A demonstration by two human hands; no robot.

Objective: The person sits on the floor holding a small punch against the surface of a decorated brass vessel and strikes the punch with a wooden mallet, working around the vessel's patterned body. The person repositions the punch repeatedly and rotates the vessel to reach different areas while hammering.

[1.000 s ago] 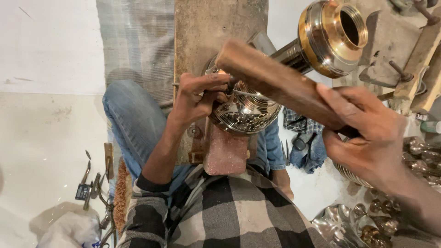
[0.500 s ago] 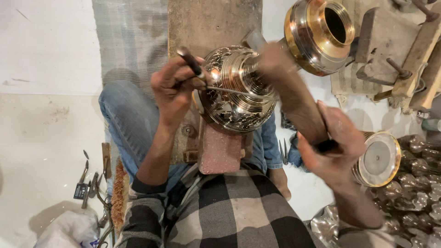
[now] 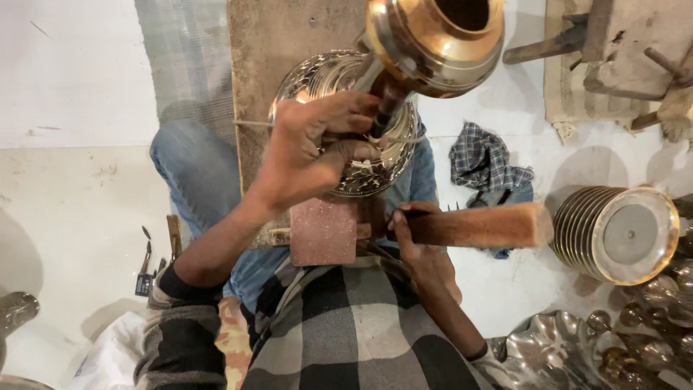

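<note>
A shiny engraved metal vessel point(image 3: 339, 87) rests on a wooden plank point(image 3: 289, 36) over my lap. My left hand point(image 3: 314, 148) lies on top of it, fingers closed round a thin dark punch point(image 3: 384, 101) whose tip meets the engraved surface. My right hand point(image 3: 419, 242) grips a wooden mallet point(image 3: 480, 225) by one end; it is held level, below and to the right of the vessel, not touching it. A polished brass pot point(image 3: 433, 40) sits just beyond the vessel and covers its far edge. A reddish block point(image 3: 323, 231) stands under the vessel's near side.
A checked cloth point(image 3: 484, 162) lies on the floor to the right. Beside it is a round ribbed metal piece point(image 3: 621, 235), with several shiny metal parts point(image 3: 613, 339) at the bottom right. Small hand tools point(image 3: 155, 253) lie at the left. Wooden fixtures point(image 3: 628, 50) fill the top right.
The mallet has come down from above the vessel to a level position near my lap. My left hand has shifted over the vessel's top with the punch.
</note>
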